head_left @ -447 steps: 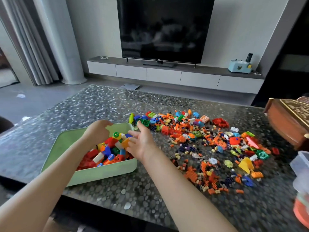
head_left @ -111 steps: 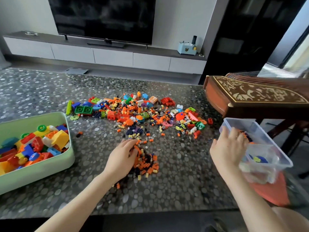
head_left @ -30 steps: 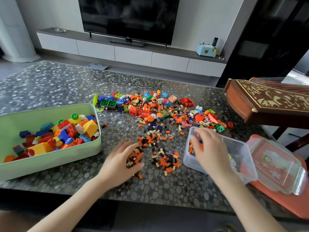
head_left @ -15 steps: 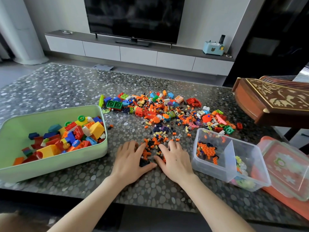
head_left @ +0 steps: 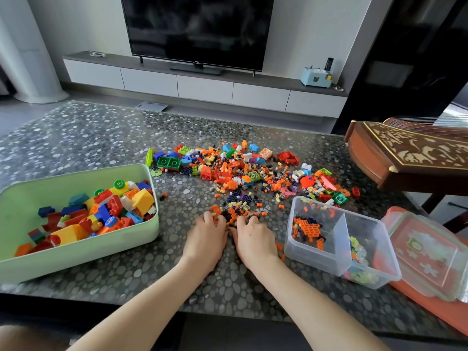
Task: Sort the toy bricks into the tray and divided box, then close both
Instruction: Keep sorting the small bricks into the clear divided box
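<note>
My left hand (head_left: pixel 206 239) and my right hand (head_left: pixel 254 240) lie side by side on the table, fingers curled into a small heap of orange and dark tiny bricks (head_left: pixel 236 211). Their fingertips are hidden in the heap. A pale green tray (head_left: pixel 101 254) at the left holds several large coloured bricks (head_left: pixel 109 214). Right of my hands stands a clear divided box (head_left: pixel 316 259), open. Its left compartment holds small orange and dark bricks (head_left: pixel 306 229); its right compartment holds flower-shaped pieces (head_left: pixel 357 249). A wide scatter of mixed bricks (head_left: pixel 240 168) lies beyond.
The box's clear lid with an orange rim (head_left: pixel 430 254) lies at the far right on an orange surface. A carved wooden instrument (head_left: pixel 410 158) juts in over the table's right edge. A television (head_left: pixel 200 29) stands behind the table.
Both hands have gone from lying flat on the heap to curling their fingers into it, drawn closer together. The tray and the box have not moved.
</note>
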`<state>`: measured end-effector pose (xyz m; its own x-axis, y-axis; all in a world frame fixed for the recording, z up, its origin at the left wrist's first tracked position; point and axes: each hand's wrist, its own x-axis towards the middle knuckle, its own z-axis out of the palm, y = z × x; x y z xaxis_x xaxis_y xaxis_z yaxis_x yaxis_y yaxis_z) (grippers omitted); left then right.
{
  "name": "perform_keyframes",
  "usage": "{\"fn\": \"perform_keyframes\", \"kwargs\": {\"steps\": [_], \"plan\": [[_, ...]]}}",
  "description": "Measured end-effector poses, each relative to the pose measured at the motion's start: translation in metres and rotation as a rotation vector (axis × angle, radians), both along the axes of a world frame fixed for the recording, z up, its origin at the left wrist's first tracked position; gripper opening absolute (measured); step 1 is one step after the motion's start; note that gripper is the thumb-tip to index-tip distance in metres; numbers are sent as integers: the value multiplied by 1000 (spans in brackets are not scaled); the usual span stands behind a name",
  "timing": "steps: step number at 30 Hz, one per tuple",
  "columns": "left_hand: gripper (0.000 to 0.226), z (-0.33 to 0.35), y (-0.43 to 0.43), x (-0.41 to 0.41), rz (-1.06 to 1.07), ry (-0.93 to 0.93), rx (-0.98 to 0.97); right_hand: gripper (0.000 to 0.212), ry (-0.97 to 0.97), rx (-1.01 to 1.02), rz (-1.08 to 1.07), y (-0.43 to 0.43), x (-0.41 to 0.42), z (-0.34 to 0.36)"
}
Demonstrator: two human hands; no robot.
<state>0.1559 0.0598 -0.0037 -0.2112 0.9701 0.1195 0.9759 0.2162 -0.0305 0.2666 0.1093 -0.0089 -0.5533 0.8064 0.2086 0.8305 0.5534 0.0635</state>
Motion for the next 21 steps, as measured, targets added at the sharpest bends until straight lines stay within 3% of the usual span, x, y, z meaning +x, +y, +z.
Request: {"fn": "perform_keyframes", "kwargs": {"steps": [4, 7, 9, 16, 19, 21], "plan": [[27, 3, 1, -2, -27, -64, -43, 19, 61, 50, 28, 4, 6, -4], [22, 8, -2, -1, 25, -109, -37, 33, 174, 34, -20, 4, 7, 0], [24, 9, -5, 2, 18, -117, -44, 32, 247, -3, -28, 1, 6, 5], [34, 2, -9, -8, -126, -29, 11, 29, 764, -199, -103, -1, 13, 49], [33, -12, -9, -15, -178, -130, 77, 28, 876, -144, -166, 5, 48, 78], [25, -17, -7, -16, -113, -263, 213, 28, 830, -127, -282, 21, 78, 86]]}}
